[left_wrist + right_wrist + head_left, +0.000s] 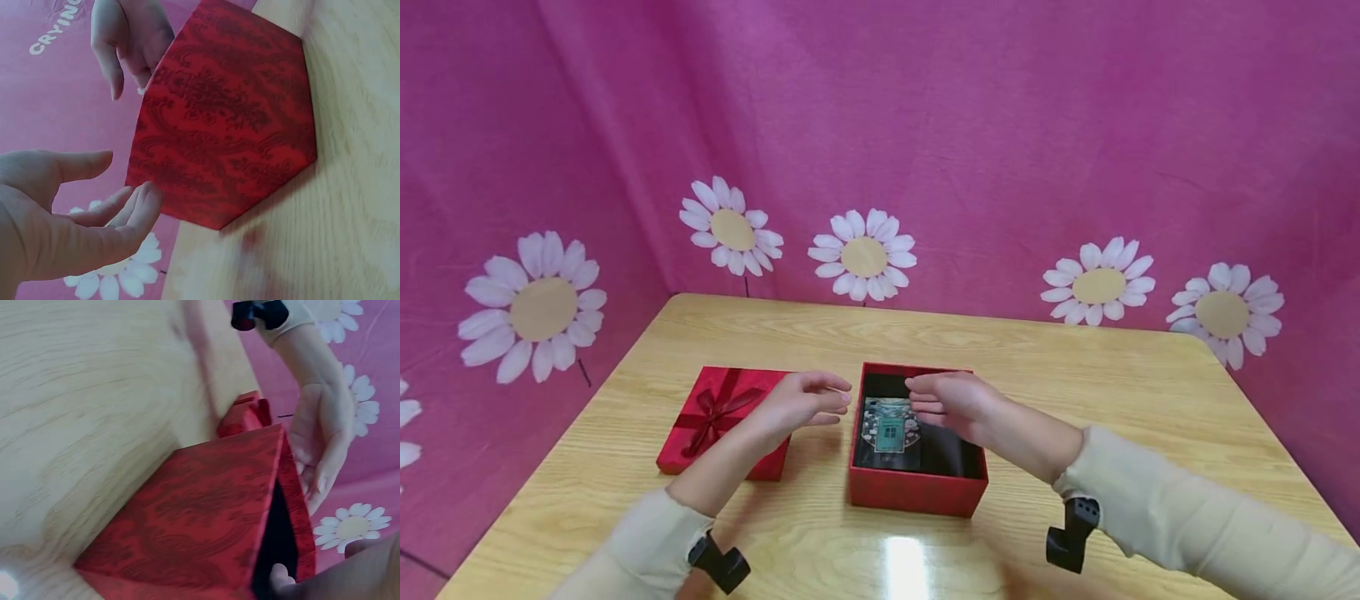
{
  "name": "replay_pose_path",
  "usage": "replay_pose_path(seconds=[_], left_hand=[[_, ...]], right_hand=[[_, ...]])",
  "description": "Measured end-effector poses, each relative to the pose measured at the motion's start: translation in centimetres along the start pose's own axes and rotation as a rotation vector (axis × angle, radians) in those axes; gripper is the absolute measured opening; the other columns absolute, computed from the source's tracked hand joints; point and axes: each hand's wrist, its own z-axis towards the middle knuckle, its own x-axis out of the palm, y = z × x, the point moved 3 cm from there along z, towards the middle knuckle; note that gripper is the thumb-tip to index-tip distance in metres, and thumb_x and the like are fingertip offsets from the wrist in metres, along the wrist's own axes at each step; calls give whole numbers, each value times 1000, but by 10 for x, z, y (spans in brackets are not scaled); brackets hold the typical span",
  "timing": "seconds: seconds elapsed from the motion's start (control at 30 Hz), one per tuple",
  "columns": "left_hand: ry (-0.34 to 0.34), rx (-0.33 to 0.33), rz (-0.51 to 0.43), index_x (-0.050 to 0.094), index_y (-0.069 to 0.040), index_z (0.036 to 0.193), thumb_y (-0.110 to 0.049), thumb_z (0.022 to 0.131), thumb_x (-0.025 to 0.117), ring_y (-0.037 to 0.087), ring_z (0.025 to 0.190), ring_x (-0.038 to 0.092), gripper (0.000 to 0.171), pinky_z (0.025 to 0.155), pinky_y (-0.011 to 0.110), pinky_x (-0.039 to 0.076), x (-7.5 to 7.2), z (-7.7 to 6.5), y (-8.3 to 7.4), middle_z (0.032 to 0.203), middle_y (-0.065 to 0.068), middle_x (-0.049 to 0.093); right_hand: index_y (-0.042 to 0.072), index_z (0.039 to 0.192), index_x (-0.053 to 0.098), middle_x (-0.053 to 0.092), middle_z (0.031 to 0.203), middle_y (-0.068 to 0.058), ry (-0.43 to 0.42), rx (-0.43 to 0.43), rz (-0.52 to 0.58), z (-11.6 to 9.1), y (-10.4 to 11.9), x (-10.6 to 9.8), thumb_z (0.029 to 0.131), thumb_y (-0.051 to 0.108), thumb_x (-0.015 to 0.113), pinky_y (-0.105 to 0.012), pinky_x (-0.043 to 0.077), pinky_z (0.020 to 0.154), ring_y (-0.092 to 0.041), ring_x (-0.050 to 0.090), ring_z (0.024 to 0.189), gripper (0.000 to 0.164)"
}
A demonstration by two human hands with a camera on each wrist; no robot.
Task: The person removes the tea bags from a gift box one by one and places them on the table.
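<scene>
A red gift box [917,493] without its lid stands on the table, dark inside. In its left half lies a black packet [887,454] with a teal label and a floral print. My right hand [951,404] hovers over the box's right half, fingers loosely bent, with nothing visible in it. Just left of the box my left hand [805,404] hangs in the air, thumb and fingers apart and holding nothing. The left wrist view shows the box's patterned red side [219,112] beside these fingers. Behind my left hand lies the red lid [700,421] with a ribbon bow.
The light wooden table [1075,383] carries the box and lid. A pink cloth [970,150] with white daisies hangs behind it and along the sides. Small black devices [1072,533] are strapped at both wrists.
</scene>
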Motion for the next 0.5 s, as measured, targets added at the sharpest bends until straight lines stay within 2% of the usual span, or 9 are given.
replay_pose_path(seconds=[0.17,0.33,0.43,0.5], left_hand=[[51,-73,-18,60,0,123,-15,90,65,19,97,68,37,95,40,55,10,6,5,122,18,63],[58,-118,-29,60,-3,124,-14,90,65,18,97,68,36,98,39,54,11,10,8,122,16,64],[79,-126,-56,59,-1,125,-14,90,64,17,96,68,38,100,39,53,10,11,10,122,16,63],[90,-130,-83,58,2,125,-13,90,64,17,97,69,39,101,40,52,10,11,10,122,18,63]], right_hand=[[-10,142,35,36,148,-29,-3,56,-42,3,-14,-4,100,13,45,-45,32,119,-41,37,138,49],[-11,142,31,37,143,-29,-27,101,-60,7,-21,-4,99,16,48,-47,33,118,-39,41,129,53],[-13,140,32,39,137,-26,-11,112,-62,10,-21,-6,99,18,48,-48,32,119,-33,42,120,53],[-12,138,36,44,126,-21,-1,121,-58,13,-21,-6,99,18,47,-47,32,118,-28,43,111,50]])
